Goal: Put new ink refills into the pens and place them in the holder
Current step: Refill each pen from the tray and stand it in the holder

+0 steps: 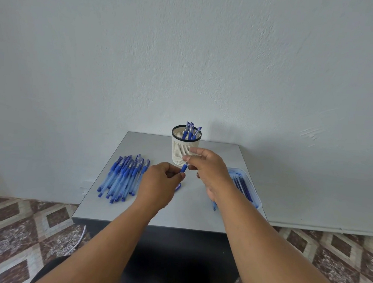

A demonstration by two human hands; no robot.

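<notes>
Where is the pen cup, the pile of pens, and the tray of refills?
pen cup [181,151]: head view, on its slatted white wall.
pile of pens [121,176]: head view, on the middle of the heap.
tray of refills [255,196]: head view, on its clear right rim.

No readable text anywhere in view.

The pens in the holder and the pile of pens on the table show small pale marks near their clips, too small and blurred to read.
</notes>
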